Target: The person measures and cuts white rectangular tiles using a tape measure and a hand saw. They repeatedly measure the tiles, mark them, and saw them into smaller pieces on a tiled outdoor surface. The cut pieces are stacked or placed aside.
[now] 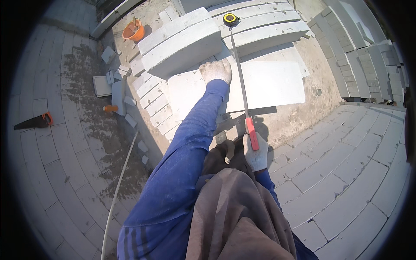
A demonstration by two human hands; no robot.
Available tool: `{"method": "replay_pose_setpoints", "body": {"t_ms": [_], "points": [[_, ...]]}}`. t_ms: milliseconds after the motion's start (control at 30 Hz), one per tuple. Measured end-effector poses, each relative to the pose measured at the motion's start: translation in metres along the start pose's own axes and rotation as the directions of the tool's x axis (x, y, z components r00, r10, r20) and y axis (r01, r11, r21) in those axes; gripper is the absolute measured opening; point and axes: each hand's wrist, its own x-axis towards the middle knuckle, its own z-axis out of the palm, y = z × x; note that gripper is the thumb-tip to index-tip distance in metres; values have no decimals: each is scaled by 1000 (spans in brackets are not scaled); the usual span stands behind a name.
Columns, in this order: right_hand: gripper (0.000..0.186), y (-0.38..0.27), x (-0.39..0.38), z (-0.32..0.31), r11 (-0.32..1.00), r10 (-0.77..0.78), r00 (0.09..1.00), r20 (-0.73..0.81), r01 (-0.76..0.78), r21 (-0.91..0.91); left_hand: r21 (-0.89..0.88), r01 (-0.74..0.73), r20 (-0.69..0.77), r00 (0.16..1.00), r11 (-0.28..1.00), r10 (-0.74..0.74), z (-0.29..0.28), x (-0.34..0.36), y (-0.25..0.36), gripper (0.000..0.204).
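Observation:
A large white building block (273, 84) lies flat in front of me on top of other blocks. My left hand (216, 71), in a pale work glove, presses on its far side with the fingers bent over the edge. In my right hand (256, 152), also gloved, is the red handle of a hand saw (239, 71). The long blade crosses the block just right of my left hand, its tip pointing away from me. A yellow and black tape measure (230, 19) sits beyond the tip on stacked blocks (264, 32).
Another stack of blocks (182, 47) stands beyond my left hand. An orange bucket (133, 30) is at the far left, above block offcuts (108, 55). A second saw (34, 122) rests against the left blockwork. A thin pale pole (116, 195) slants nearby. Block walls (342, 173) enclose the right.

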Motion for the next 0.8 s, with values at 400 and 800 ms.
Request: {"method": "replay_pose_setpoints", "body": {"t_ms": [400,800], "points": [[17,-21,-4,-10,1000,21,1000,7,-21,15,-15,10,2,1000,1000,-10,0,-1,1,61],[29,18,-43,-3,976,217,976,33,-218,18,16,0,-44,999,1000,0,4,2,0,59]]}}
